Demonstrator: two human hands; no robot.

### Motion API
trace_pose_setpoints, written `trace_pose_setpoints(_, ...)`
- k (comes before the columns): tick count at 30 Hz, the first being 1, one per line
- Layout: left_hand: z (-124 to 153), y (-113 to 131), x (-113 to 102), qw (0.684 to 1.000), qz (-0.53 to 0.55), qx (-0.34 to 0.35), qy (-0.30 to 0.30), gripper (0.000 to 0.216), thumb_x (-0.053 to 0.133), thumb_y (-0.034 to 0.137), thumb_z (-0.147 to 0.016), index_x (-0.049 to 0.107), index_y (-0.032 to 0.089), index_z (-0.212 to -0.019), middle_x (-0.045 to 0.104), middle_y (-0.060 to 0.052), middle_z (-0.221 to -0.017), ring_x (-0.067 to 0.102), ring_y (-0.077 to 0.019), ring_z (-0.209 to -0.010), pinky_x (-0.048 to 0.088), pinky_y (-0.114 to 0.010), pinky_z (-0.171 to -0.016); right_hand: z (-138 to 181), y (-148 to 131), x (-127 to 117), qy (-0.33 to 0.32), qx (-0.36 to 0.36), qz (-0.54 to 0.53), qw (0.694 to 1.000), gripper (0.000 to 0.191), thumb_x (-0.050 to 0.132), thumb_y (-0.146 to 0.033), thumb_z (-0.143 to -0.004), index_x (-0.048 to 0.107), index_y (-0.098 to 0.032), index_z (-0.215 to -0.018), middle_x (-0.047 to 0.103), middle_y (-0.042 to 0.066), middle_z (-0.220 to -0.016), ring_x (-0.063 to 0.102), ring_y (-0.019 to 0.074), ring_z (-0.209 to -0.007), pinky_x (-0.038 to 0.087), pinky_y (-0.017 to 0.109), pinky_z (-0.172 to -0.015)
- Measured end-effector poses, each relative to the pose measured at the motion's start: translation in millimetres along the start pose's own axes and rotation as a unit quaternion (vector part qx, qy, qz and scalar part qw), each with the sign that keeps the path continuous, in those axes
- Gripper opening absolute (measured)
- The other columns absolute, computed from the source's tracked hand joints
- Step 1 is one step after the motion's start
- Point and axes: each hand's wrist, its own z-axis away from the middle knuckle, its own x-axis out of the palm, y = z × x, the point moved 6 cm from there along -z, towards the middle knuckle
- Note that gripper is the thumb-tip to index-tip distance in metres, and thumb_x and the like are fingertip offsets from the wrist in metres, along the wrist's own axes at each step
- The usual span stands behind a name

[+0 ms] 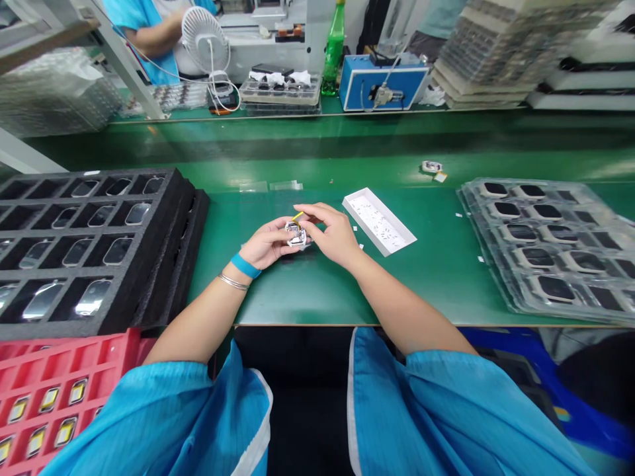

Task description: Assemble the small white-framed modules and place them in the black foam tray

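My left hand (268,243) holds a small silver electronic part (296,235) over the green mat (278,297). My right hand (330,231) comes in from the right, its fingertips pinching at the top of the part, where a thin yellow tab (297,215) sticks out. The fingers hide some of the part, so its exact shape is hard to tell. A shallow white tray (380,221) holding small white pieces lies just right of my right hand.
A black foam tray (84,251) of glossy device panels stands left of my hands, above a red crate (49,396). Stacked clear trays (536,244) of dark-windowed parts lie to the right. Across the bench, a co-worker's arm (149,36) shows near a white fan (206,39).
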Motion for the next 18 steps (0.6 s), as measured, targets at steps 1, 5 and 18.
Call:
trace_pose_setpoints(1,-1,-1,0,1.0,-0.004,-0.001,0.015,0.027,0.067,0.005,-0.071,0.063,0.013,-0.096,0.071,-0.003,-0.08,0.071,-0.0132,-0.067,0.059,-0.019,-0.057,0,1,2,-0.004,0.001,0.007,1.0,0.03,0.055,-0.017,-0.089,0.069,-0.023,-0.114,0.068,0.004,-0.095,0.065,0.0175,-0.09,0.056,0.036,-0.087)
trace_pose_setpoints(5,-3,-2,0,0.997,-0.046,-0.002,0.069,0.014,0.064,0.007,-0.074,0.06,0.012,-0.086,0.069,-0.003,-0.07,0.07,-0.015,-0.061,0.055,-0.018,-0.048,1,10,9,-0.02,0.033,0.028,0.999,0.032,0.056,-0.017,-0.087,0.068,-0.023,-0.116,0.07,0.004,-0.098,0.064,0.0187,-0.094,0.054,0.036,-0.09)
trace_pose_setpoints(18,2,16,-36,0.988,-0.116,-0.102,-0.009,0.013,0.068,0.006,-0.07,0.063,0.009,-0.082,0.074,-0.014,-0.078,0.072,-0.021,-0.072,0.061,-0.037,-0.072,22,20,45,-0.202,0.162,0.224,0.94,0.007,0.07,-0.012,-0.079,0.074,-0.017,-0.079,0.064,0.008,-0.098,0.062,0.0216,-0.097,0.046,0.038,-0.096)
